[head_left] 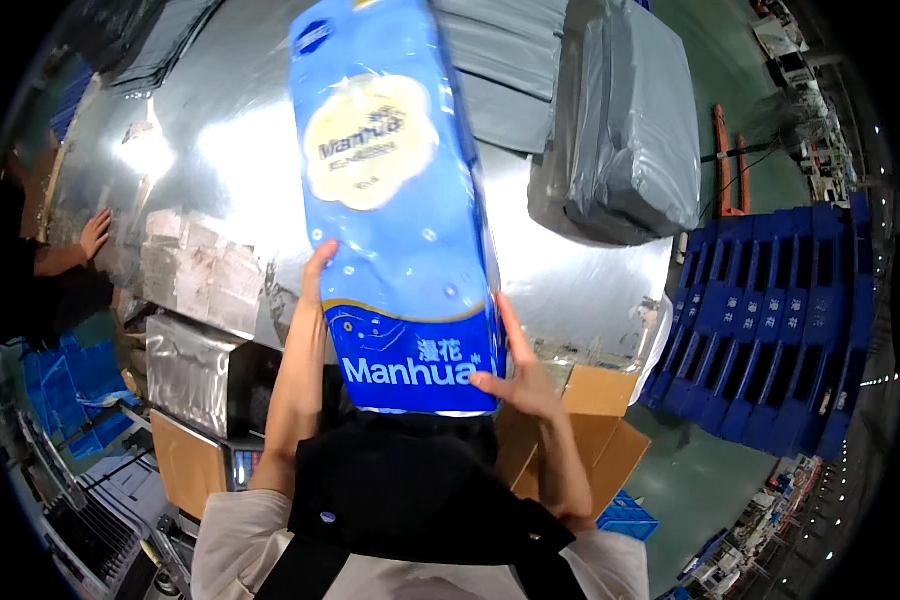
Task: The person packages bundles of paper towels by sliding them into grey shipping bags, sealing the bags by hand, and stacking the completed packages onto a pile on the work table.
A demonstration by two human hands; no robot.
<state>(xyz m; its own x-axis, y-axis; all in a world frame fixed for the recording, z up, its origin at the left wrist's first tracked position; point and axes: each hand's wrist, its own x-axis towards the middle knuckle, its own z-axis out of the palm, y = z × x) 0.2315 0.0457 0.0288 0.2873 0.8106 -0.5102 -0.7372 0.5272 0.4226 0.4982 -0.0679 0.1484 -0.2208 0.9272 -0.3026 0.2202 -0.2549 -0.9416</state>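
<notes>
Between my two hands is a long, soft-sided blue plastic-wrapped pack (395, 260), with a pale yellow cloud-shaped label and a darker blue band at its near end. It stretches from near my chest out over the metal table (240, 190). My left hand (320, 270) is closed against the pack's left side, its other fingers partly hidden. On the right, my right hand (522, 375) grips the lower right edge, thumb on the printed face and a finger along the side.
A grey plastic-wrapped bundle (635, 130) sits on the table's right, beside flat grey bags (500, 75). A co-worker's hand (96, 233) rests at the left edge. An open cardboard box (600, 430) stands near my right arm; blue pallets (760, 320) lie farther right.
</notes>
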